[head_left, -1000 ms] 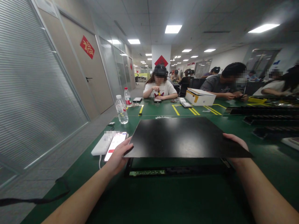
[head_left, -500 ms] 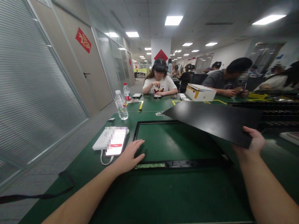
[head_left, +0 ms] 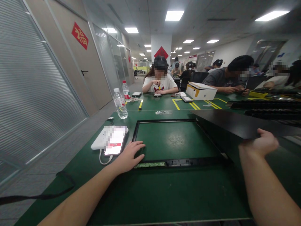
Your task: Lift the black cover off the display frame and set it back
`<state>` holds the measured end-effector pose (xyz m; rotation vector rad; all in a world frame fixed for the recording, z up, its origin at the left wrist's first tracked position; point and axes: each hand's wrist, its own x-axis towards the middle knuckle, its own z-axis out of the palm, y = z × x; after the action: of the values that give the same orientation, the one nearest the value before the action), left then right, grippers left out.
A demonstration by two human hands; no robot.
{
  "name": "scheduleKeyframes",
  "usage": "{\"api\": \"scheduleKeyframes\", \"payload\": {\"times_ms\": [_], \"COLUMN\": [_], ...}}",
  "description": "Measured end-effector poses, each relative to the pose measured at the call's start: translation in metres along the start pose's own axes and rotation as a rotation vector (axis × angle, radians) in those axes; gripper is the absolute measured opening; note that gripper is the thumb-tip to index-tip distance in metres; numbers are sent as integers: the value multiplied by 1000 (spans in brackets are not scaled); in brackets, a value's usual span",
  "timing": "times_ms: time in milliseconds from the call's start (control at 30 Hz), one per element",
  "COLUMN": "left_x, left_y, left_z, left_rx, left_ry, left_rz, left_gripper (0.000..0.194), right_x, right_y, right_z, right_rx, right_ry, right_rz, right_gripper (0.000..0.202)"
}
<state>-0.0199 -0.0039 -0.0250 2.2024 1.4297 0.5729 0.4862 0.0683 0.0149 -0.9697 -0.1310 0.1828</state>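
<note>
Frame (head_left: 183,162) flat on table (head_left: 176,194) (head cam); blk panel (head_left: 235,122) already off, out to R, not yet down. R hand (head_left: 265,144) clamped on panel edge, fingers part-hidden; L hand (head_left: 130,156) empty, fingers half-spread at frame's near-L corner.

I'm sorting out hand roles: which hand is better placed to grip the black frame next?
Probably the left hand: its fingers are spread, with nothing seen in them, right at the near left corner of the black frame. The right hand is occupied with the black panel.
</note>
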Motion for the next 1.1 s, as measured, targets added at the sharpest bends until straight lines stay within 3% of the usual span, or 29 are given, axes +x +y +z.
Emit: {"api": "scheduleKeyframes", "payload": {"times_ms": [67,300,800,1100], "left_x": [0,0,1,1], "left_y": [0,3,4,5], "left_z": [0,-2,-3,-4], "left_rx": [23,-13,64,99], "left_ry": [-20,9,-39,-40], "left_rz": [-1,4,5,21], "left_gripper": [48,45,48,46], "right_x": [-6,2,-6,9], "right_y": [-1,13,18,39], "right_z": [-1,-6,-14,-20], "right_rx": [50,-77,-202,-188], "right_ry": [41,-64,-36,-42], "right_rz": [14,77,323,372], "right_gripper": [21,23,30,26]}}
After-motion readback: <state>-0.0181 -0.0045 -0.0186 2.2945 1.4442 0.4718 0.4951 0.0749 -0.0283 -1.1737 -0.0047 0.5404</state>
